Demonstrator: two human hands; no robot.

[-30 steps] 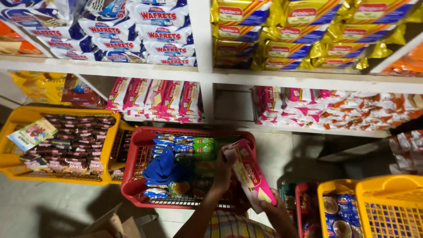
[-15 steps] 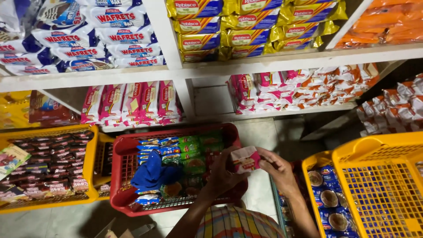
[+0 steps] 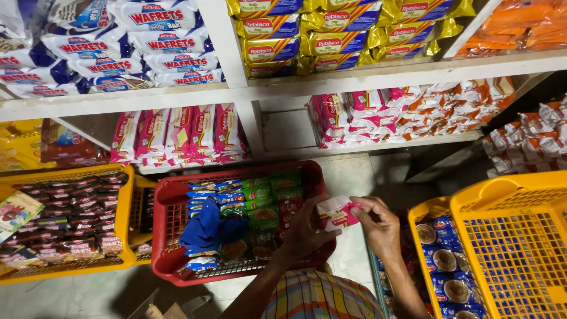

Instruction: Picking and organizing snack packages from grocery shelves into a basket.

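Both hands hold pink-white biscuit pack point(image 3: 335, 212) over red basket point(image 3: 171, 204); long axis roughly level, left-right. Left hand point(image 3: 304, 227) fingers clamped on near end, right hand point(image 3: 378, 224) fingers clamped on far end.

Lighting: artificial light is falling from above and in front, evenly brightening the white shelves point(image 3: 378, 80). Glare: gold wrappers point(image 3: 348, 29) are throwing small highlights at upper centre. Shadows: the floor point(image 3: 77, 295) at lower left and the recess at middle right are lying dim. Sharpness: packets are reading crisp at centre; both hands are showing slight softness. Distortion: shelf lines are bowing and leaning toward the frame edges.
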